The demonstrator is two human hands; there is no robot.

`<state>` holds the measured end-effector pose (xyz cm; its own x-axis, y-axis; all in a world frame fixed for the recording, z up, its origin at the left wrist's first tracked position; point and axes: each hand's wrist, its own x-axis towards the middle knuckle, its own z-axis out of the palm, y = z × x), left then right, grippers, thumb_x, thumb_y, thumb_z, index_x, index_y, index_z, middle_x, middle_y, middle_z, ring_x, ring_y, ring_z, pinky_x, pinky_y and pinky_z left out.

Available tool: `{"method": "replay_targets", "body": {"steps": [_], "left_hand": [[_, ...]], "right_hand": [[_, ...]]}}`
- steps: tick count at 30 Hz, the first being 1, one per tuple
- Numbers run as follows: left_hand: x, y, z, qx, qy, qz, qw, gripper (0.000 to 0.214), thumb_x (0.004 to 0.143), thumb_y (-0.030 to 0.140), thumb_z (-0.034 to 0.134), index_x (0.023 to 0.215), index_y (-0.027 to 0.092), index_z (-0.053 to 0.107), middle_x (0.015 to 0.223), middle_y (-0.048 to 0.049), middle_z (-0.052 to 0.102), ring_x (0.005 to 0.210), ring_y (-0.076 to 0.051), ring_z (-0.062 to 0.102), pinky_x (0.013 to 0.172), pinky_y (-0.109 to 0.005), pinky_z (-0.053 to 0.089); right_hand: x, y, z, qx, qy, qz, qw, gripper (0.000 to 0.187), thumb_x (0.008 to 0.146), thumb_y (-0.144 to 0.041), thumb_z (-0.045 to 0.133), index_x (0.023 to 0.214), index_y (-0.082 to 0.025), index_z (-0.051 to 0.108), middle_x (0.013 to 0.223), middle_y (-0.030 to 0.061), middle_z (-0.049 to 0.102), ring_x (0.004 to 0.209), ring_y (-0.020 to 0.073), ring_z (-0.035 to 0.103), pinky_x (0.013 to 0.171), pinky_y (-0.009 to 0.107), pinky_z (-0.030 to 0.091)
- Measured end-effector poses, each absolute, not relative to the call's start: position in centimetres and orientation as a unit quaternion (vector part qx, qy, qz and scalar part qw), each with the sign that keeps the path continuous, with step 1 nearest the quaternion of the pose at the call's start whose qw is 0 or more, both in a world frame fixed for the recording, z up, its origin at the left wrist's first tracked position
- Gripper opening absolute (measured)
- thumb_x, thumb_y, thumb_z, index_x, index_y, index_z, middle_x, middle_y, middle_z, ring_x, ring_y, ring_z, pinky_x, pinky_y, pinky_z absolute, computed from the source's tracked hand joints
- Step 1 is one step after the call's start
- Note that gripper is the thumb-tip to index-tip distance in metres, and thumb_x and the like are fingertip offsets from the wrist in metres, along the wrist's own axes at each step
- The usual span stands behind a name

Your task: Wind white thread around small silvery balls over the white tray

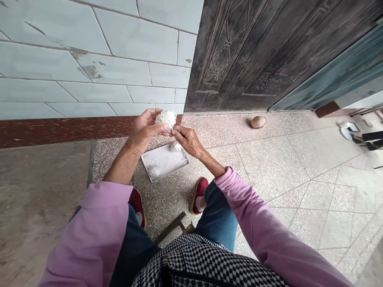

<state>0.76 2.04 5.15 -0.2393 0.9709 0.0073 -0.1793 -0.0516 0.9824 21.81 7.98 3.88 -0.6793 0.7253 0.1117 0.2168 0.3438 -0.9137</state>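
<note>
A white ruffled flower-like ball [166, 118] sits in my left hand [149, 126], whose fingers and thumb curl around its side and underside. My right hand [189, 140] touches its lower right edge, with thumb and forefinger pinched together there. Whatever lies between those fingertips is too small to make out. Below both hands, a shallow white box [165, 174] rests on the floor. Inside it are a white ball [176, 147] at the far right corner, another white ball [154, 171] at the near left, and a thin loop of white string.
A tiled wall [119, 71] and dark carved door [227, 56] stand ahead. On the speckled floor by the door lies a round tan object [258, 122]. My red shoes [201, 189] flank the box's near side, with a wooden stool part [172, 228] between my legs.
</note>
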Motion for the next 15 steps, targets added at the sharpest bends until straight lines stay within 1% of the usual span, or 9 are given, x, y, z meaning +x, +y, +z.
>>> {"method": "replay_targets", "body": {"steps": [2,4,6,7,10,12,15], "left_hand": [[0.5,2.1,4.9,0.409,0.535,0.606,0.423,0.064,0.066,0.038,0.105,0.122,0.024,0.078,0.106,-0.0063,0.083,0.094,-0.029,0.081,0.086,-0.044,0.074],[0.2,2.2,4.6,0.432,0.578,0.592,0.36,0.063,0.061,0.034,0.104,0.119,0.024,0.082,0.112,-0.0076,0.082,0.105,-0.032,0.079,0.098,-0.047,0.073],[0.0,2.1,4.6,0.467,0.604,0.563,0.316,0.059,0.058,0.032,0.104,0.114,0.024,0.086,0.119,-0.0088,0.082,0.114,-0.035,0.078,0.107,-0.049,0.07],[-0.1,2.0,4.6,0.49,0.606,0.544,0.311,0.057,0.058,0.033,0.104,0.112,0.025,0.087,0.121,-0.0092,0.082,0.118,-0.036,0.078,0.11,-0.049,0.069],[0.1,1.3,4.7,0.549,0.585,0.484,0.349,0.049,0.062,0.031,0.102,0.109,0.026,0.092,0.121,-0.0094,0.086,0.121,-0.04,0.079,0.11,-0.05,0.068],[0.5,0.8,4.9,0.559,0.558,0.458,0.408,0.05,0.064,0.031,0.099,0.113,0.025,0.094,0.118,-0.0097,0.088,0.114,-0.039,0.081,0.104,-0.05,0.069],[1.3,0.3,5.3,0.528,0.498,0.453,0.517,0.059,0.069,0.036,0.102,0.125,0.023,0.094,0.113,-0.0101,0.089,0.1,-0.036,0.082,0.09,-0.047,0.069]], "right_hand": [[21.8,7.1,4.4,-0.285,-0.79,0.489,0.236,0.059,0.13,-0.076,0.07,0.098,-0.027,0.073,0.098,0.0067,0.075,0.099,0.029,0.073,0.107,0.045,0.062],[22.0,6.4,5.2,-0.283,-0.794,0.491,0.219,0.056,0.129,-0.074,0.074,0.099,-0.027,0.076,0.1,0.0077,0.078,0.101,0.0303,0.075,0.107,0.046,0.063],[22.3,6.2,6.1,-0.299,-0.788,0.49,0.221,0.055,0.128,-0.073,0.079,0.096,-0.028,0.077,0.098,0.0075,0.077,0.101,0.0309,0.075,0.105,0.045,0.064],[22.5,6.3,6.5,-0.313,-0.782,0.489,0.228,0.055,0.127,-0.074,0.081,0.095,-0.029,0.077,0.096,0.007,0.075,0.101,0.0309,0.074,0.103,0.045,0.064],[23.1,7.5,7.1,-0.359,-0.753,0.482,0.268,0.059,0.125,-0.074,0.085,0.088,-0.029,0.072,0.087,0.005,0.067,0.097,0.0293,0.068,0.095,0.043,0.061],[23.3,8.6,7.0,-0.375,-0.731,0.484,0.3,0.061,0.126,-0.07,0.086,0.084,-0.03,0.066,0.083,0.0037,0.062,0.093,0.027,0.064,0.092,0.042,0.059],[23.3,9.9,6.3,-0.383,-0.706,0.495,0.331,0.061,0.129,-0.061,0.082,0.082,-0.03,0.06,0.08,0.0013,0.057,0.087,0.0237,0.059,0.09,0.04,0.057]]}}
